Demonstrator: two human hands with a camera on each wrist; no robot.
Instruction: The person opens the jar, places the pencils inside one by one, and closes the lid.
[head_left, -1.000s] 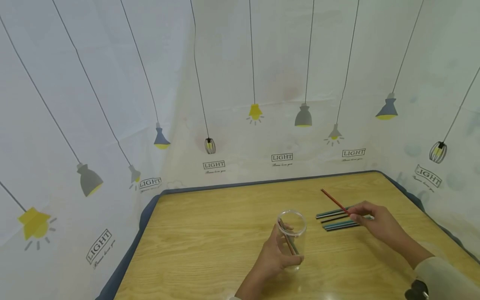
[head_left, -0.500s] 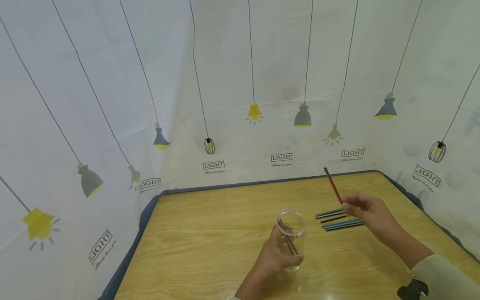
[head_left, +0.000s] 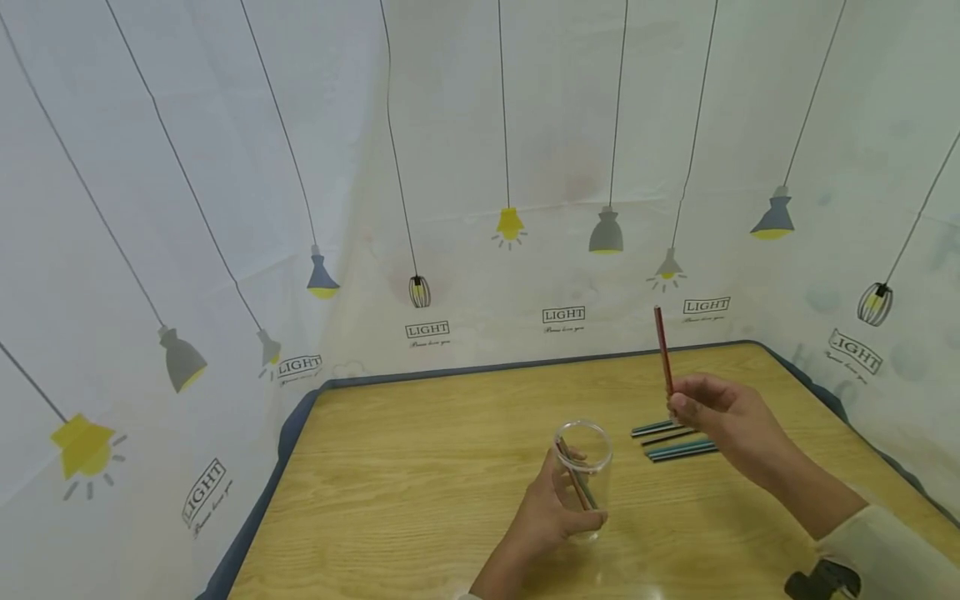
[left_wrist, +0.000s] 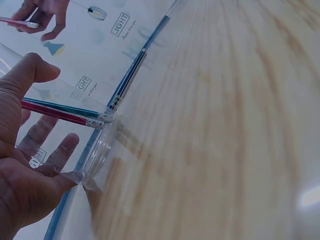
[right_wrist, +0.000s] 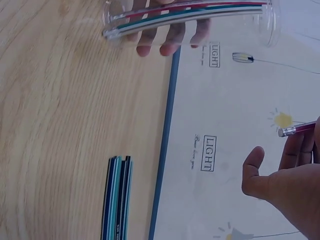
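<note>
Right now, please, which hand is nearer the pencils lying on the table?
The right hand, raised and partly hiding the loose pencils in the head view; the left hand is farther, around the clear cup to their left.

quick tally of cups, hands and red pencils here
Cup: 1
Hands: 2, left hand and right hand
Red pencils: 2, held pencil and cup's red pencil
Total: 5

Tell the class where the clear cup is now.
In the head view, the clear cup is right of centre, in the person's left grip, left of the loose pencils on the table.
</note>
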